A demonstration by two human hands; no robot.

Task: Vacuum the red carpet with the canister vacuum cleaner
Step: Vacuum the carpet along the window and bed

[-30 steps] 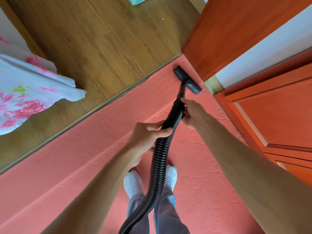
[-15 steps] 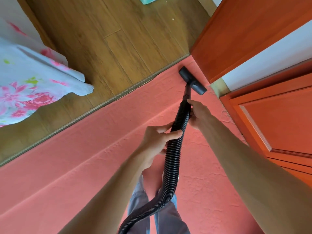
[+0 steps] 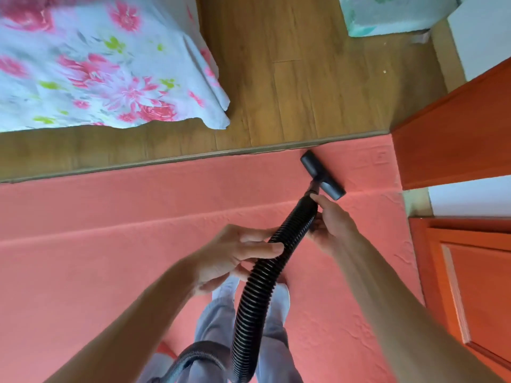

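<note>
From the head view we look down on a red carpet (image 3: 110,244) that fills the lower frame and meets a wood floor (image 3: 304,78) along a thin strip. A black ribbed hose (image 3: 257,288) rises from the bottom edge, between grey trouser legs, and runs up and right to a black nozzle (image 3: 322,174). The nozzle rests on the carpet just beside its far edge, near an orange door (image 3: 456,134) at right. Our left hand (image 3: 235,255) has its fingers curled around the middle of the hose, thumb laid over the top. Our right hand (image 3: 331,222) grasps the hose's upper end, just below the nozzle's neck. A flowered bedcover (image 3: 96,64) hangs over the floor at upper left, well apart from the nozzle. White shoes show under the hose.
</note>
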